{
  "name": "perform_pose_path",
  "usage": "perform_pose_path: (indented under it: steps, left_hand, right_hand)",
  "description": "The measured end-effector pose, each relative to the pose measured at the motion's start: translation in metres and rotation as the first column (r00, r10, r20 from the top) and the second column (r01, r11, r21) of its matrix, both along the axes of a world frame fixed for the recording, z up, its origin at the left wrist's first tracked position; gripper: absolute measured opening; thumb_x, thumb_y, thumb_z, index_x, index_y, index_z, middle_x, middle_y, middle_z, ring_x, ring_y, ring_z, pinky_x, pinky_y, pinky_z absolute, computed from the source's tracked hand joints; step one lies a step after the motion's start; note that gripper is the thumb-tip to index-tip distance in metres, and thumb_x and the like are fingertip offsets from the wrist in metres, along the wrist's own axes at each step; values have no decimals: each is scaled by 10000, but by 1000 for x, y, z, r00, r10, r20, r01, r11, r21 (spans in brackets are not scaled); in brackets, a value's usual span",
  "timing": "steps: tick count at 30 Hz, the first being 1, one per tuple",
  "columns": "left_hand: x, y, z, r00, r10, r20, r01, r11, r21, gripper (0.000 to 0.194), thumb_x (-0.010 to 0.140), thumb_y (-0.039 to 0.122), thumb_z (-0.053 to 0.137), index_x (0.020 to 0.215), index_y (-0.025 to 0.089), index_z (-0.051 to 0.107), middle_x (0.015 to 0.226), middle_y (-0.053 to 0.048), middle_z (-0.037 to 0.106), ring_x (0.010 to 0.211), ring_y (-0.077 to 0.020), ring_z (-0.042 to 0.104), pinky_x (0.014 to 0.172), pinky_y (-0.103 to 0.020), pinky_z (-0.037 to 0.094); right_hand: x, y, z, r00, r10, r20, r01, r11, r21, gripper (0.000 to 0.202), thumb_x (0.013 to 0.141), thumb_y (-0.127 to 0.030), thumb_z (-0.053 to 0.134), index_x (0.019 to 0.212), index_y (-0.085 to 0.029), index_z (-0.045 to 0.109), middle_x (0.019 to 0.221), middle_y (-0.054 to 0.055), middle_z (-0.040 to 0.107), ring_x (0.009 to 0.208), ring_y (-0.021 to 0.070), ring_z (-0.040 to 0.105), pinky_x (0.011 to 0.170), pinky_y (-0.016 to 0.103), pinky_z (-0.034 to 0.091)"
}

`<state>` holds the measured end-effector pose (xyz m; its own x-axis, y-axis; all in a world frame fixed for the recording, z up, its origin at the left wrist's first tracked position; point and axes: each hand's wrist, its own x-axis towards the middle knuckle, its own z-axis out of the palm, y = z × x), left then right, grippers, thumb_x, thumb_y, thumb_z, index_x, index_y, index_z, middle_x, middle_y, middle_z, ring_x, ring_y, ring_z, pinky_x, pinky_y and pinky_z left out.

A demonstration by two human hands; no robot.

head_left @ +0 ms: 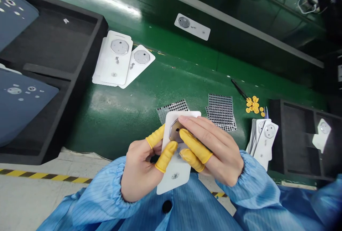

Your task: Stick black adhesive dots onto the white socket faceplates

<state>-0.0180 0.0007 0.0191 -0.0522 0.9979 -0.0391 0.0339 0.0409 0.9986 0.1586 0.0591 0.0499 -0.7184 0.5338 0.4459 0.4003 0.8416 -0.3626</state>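
Observation:
My left hand point(146, 167) grips a white phone back cover point(175, 183) by its left edge, with the thumb on its face and a finger behind. The cover is tilted and carries a silver octagonal camera plate, dark lettering and a round emblem. Across its right side lies my right hand point(211, 145), fingers bent in and touching the camera plate. Whether a small part is between those fingertips is hidden. Yellow finger cots cover the thumb and a finger of each hand. Just beyond the cover are sheets of small black dots point(220, 109) and another dotted sheet point(173, 107).
Stacked white covers point(113, 58) lie at left beside a black tray point(97, 27) with blue-grey panels. More covers point(263, 142) sit at right by a second black tray point(294, 152). Yellow finger cots point(255, 105), a dark pen-like tool point(238, 88) and a single cover point(197, 28) are farther back.

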Motion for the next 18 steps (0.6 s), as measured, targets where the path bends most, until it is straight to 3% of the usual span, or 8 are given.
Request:
perform_pose_path:
  steps: [6, 12, 18]
  left_hand:
    - [0, 3, 2, 999, -1, 51, 4, 998, -62, 265, 780, 113, 668, 994, 253, 737, 570, 50, 609, 528, -107, 604, 493, -162, 516]
    - [0, 4, 3, 997, 6, 82, -5, 1000, -3, 196, 764, 83, 673, 901, 210, 732, 588, 46, 636, 492, -82, 577, 468, -130, 500]
    - [-1, 4, 2, 992, -47, 115, 43, 998, 40, 290, 778, 35, 636, 957, 253, 704, 636, 69, 649, 526, -55, 591, 517, -91, 505]
  right_hand:
    - [-2, 3, -7, 996, -21, -83, 26, 998, 51, 166, 916, -209, 513, 994, -122, 632, 1184, 183, 660, 1198, 244, 585, 944, 444, 575]
    - [-6, 4, -16, 992, 23, -122, -21, 1000, 17, 227, 907, -227, 523, 991, -51, 639, 1162, 253, 646, 1167, 298, 594, 898, 476, 580]
    - [-5, 1, -19, 993, 4, -116, -3, 1000, 11, 256, 921, -237, 482, 1062, -77, 624, 1210, 227, 627, 1223, 288, 549, 896, 469, 578]
